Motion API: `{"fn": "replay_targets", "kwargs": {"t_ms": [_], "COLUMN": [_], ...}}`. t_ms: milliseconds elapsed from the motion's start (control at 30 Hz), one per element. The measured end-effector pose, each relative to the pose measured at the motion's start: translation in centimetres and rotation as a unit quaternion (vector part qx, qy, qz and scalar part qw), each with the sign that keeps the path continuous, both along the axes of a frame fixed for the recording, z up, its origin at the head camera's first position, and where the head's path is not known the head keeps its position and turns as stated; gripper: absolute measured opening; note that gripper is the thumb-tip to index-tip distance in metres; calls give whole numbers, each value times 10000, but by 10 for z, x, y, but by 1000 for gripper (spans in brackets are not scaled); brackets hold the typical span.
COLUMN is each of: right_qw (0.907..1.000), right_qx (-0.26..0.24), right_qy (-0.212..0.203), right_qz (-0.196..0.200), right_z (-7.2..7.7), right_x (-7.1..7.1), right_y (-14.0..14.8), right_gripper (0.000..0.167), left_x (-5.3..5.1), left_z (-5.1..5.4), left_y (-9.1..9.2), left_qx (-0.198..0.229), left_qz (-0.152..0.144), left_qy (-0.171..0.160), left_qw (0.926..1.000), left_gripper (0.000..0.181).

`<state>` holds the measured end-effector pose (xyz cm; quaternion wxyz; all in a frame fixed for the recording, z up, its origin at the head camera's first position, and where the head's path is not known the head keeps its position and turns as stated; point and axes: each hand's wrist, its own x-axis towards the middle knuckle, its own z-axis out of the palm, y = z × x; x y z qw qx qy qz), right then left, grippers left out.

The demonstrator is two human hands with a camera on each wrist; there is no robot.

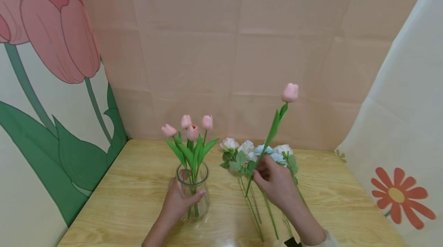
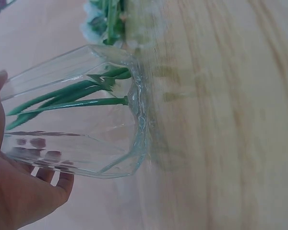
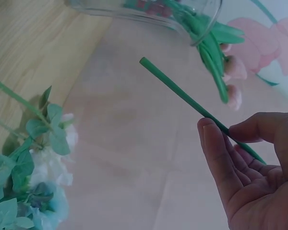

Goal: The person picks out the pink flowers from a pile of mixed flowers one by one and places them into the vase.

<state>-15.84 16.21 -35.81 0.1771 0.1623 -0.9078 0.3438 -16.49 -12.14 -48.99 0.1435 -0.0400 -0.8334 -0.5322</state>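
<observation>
My left hand (image 1: 180, 199) grips a clear glass vase (image 1: 202, 206) around its side, on the wooden table. Several pink tulips (image 1: 192, 133) with green leaves stand in the vase; in the left wrist view their stems (image 2: 72, 98) show through the faceted glass. To the right of the vase, my right hand (image 1: 277, 181) pinches a single pink tulip (image 1: 290, 92) by its stem between thumb and fingers. That tulip is held up off the table, its bloom high and leaning right. The right wrist view shows the bare lower end of its stem (image 3: 170, 85), apart from the vase.
White and pale blue flowers (image 1: 247, 147) with long stems lie on the table (image 1: 131, 201) behind and below my right hand. A plain pinkish-brown cloth (image 1: 187, 47) hangs at the back. Cloths printed with a large tulip (image 1: 62, 35) and a red flower (image 1: 396, 195) flank the table.
</observation>
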Motion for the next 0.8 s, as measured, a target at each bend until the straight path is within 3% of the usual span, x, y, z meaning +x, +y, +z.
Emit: {"fn": "replay_targets", "kwargs": {"t_ms": [533, 800], "right_qw": [9992, 9986], "right_qx": [-185, -240], "right_qy": [259, 340], "right_qz": [231, 323], "right_z": [10, 17], "right_x": [0, 1], "right_y": [-25, -38], "right_gripper": [16, 15], "left_x": [1, 1], "left_z": [1, 2], "left_y": [1, 1], "left_qx": [-187, -163], "left_qz": [81, 79], "left_qy": [88, -51], "left_qw": [9998, 9998], "left_gripper": [81, 83]}}
